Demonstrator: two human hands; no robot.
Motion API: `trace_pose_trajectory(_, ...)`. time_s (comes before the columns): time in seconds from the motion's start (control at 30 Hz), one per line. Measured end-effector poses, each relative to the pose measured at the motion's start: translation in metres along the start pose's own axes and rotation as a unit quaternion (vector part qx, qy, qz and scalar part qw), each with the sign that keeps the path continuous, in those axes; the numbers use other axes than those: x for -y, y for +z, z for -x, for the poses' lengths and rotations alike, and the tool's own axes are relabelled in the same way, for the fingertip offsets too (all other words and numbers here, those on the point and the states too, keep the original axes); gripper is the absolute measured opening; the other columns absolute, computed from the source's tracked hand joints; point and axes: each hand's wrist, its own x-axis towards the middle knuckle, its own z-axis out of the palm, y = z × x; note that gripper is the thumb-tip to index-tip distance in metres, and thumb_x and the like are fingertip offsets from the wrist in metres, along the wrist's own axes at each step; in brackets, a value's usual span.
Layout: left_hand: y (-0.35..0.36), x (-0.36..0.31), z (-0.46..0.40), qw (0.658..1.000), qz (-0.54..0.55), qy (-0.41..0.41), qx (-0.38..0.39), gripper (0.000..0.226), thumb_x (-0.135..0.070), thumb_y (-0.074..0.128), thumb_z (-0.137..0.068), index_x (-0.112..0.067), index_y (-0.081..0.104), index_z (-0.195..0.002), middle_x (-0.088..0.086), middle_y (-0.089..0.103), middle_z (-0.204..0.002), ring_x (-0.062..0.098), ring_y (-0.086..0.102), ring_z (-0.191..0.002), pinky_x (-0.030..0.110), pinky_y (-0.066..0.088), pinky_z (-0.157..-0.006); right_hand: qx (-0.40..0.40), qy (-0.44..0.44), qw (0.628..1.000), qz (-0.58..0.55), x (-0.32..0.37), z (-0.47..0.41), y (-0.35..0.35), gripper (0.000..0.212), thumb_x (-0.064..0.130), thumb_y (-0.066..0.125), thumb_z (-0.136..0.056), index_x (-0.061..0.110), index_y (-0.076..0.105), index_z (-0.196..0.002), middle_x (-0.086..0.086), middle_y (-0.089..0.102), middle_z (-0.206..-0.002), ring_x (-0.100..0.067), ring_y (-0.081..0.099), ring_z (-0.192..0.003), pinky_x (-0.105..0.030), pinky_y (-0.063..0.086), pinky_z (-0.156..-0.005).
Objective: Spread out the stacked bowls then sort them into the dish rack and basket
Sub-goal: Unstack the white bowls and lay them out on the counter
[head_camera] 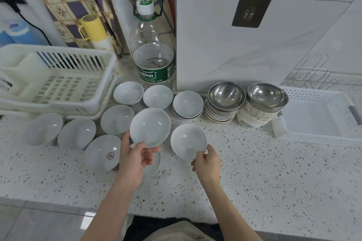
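My left hand (135, 157) grips the near rim of a white bowl (149, 127), held above the counter over another white bowl (153, 164) that my hand partly hides. My right hand (205, 162) pinches the near rim of a second white bowl (188, 140). Several more white bowls are spread on the counter to the left, one with a red mark (102, 152). A short stack of white bowls (188, 104) stands behind. Two stacks topped by steel bowls (226, 94) (265, 93) sit at the right. The cream dish rack (58, 78) is at left, the white basket (317, 115) at right.
A large water bottle (153, 48) stands behind the bowls against the wall. A yellow-capped flask (94, 29) is beside the rack. A wire rack (311, 76) sits behind the basket. The speckled counter (254, 172) runs to its front edge near my body.
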Motion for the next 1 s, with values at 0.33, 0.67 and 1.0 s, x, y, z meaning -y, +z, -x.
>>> trace_pose_trajectory(0.33,-0.022,0.009,0.025,0.999,0.023,-0.031,-0.001,0.052,0.003,0.046,-0.097,-0.029,0.046,-0.138,0.028,0.072,-0.081,0.013,0.063,-0.045,0.018,0.043,-0.038,0.002,-0.008,1.0,0.028,-0.003,-0.011,0.006,0.04,0.012,0.041,-0.096,0.012,0.05,-0.134,-0.007,0.067,-0.061,-0.006,0.06,-0.042,-0.018,0.045,-0.042)
trace_pose_trajectory(0.67,-0.04,0.012,0.035,0.999,0.008,-0.044,-0.004,0.05,0.002,0.045,-0.098,-0.031,0.047,-0.136,0.028,0.073,-0.076,0.012,0.055,-0.041,0.019,0.045,-0.038,0.002,0.006,1.0,0.019,-0.002,-0.016,0.017,0.038,0.014,0.039,-0.097,0.012,0.048,-0.133,-0.005,0.067,-0.065,-0.003,0.059,-0.042,-0.019,0.042,-0.042)
trace_pose_trajectory(1.0,-0.047,0.022,0.039,0.998,-0.027,-0.062,0.009,0.049,0.001,0.046,-0.096,-0.029,0.046,-0.136,0.029,0.072,-0.077,0.012,0.053,-0.039,0.022,0.043,-0.036,-0.021,0.024,0.999,0.005,0.0,-0.015,0.022,0.042,0.022,0.038,-0.101,0.015,0.041,-0.143,-0.001,0.069,-0.061,-0.002,0.065,-0.055,-0.023,0.045,-0.054)
